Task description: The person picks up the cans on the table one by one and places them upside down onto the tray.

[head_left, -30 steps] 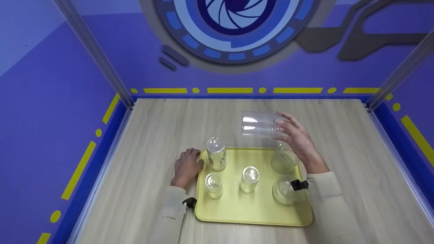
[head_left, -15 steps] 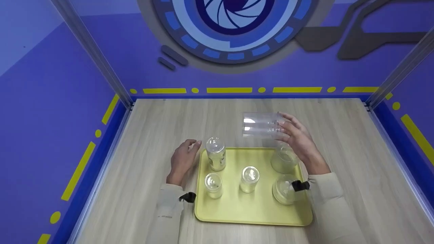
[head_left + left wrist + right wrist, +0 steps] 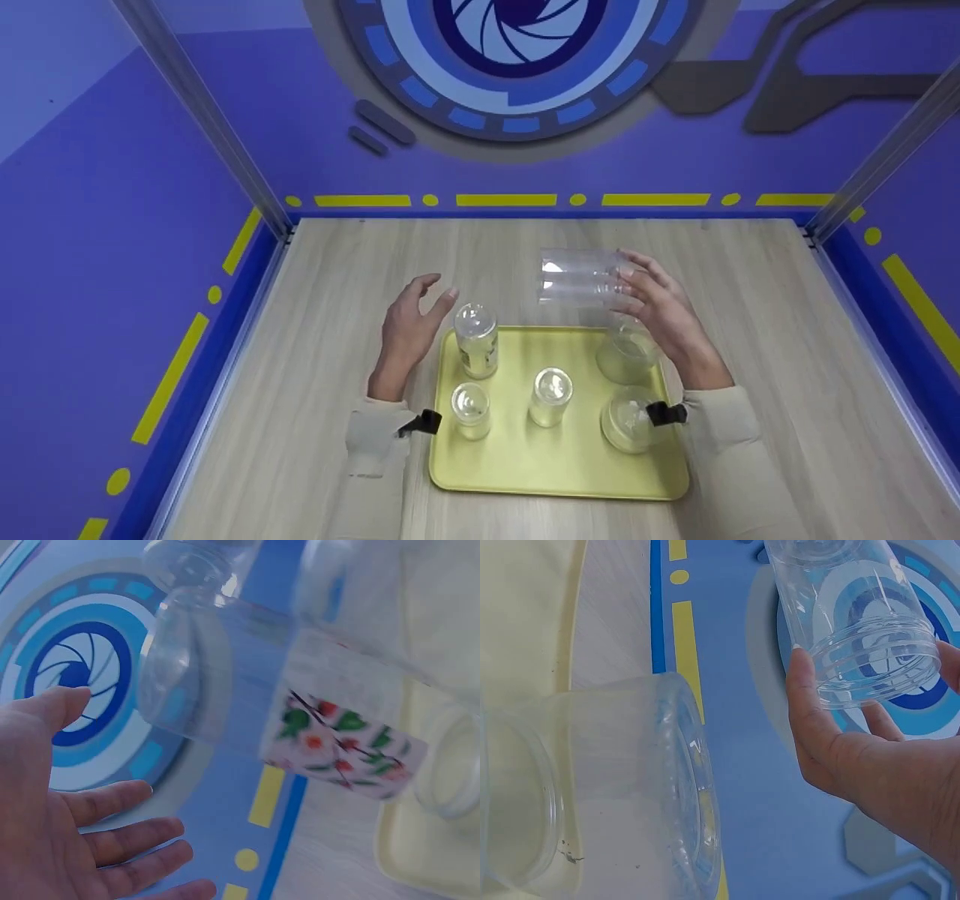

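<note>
My right hand holds a clear plastic jar on its side above the back edge of a yellow tray. In the right wrist view, thumb and fingers grip the jar around its threaded, uncovered mouth. My left hand is raised beside the tray's back left corner, thumb and fingers spread, holding nothing. Nearest to it stands a tall clear bottle, mouth down on the tray; the left wrist view shows the bottle's flower print.
Two small clear jars stand upside down on the tray's left and middle. Two wider clear jars stand on its right side, partly behind the right wrist. A purple back wall and side walls border the wooden table.
My left hand has let go of the tray's left edge, lifted up and forward, and spread its fingers. The right hand and its jar have hardly moved.
</note>
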`<state>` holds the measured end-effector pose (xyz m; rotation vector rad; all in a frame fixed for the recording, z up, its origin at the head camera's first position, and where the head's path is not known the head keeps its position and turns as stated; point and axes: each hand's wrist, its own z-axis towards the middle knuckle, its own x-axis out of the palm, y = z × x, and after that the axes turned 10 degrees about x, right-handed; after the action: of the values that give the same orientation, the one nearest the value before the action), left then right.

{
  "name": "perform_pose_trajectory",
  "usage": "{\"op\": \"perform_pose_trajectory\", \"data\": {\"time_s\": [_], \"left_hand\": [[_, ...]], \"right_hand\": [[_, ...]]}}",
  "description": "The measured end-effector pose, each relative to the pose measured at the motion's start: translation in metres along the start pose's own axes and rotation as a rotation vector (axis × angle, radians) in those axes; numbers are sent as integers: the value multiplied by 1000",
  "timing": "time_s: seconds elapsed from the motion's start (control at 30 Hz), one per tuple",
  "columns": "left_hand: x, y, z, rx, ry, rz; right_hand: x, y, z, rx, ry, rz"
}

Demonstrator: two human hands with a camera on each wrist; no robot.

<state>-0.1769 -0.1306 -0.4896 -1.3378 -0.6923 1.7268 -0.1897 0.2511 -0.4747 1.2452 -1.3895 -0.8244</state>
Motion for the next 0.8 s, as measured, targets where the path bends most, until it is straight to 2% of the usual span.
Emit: {"op": "perform_pose_trajectory", "data": {"time_s": [0.2,0.37,0.5,0.8], "left_hand": [[-1,-22,5,85,-2,-85],[6,-33,7,201,13,-217],[12,-41,9,269,20,-277],[27,-60,13,276,50,-362]], "right_hand": [[-2,0,-1,3,-2,11],[-2,-1,-3,4,5,7],[-2,0,-4,10,7,7],[-1,1,-5,3,6,7]]}}
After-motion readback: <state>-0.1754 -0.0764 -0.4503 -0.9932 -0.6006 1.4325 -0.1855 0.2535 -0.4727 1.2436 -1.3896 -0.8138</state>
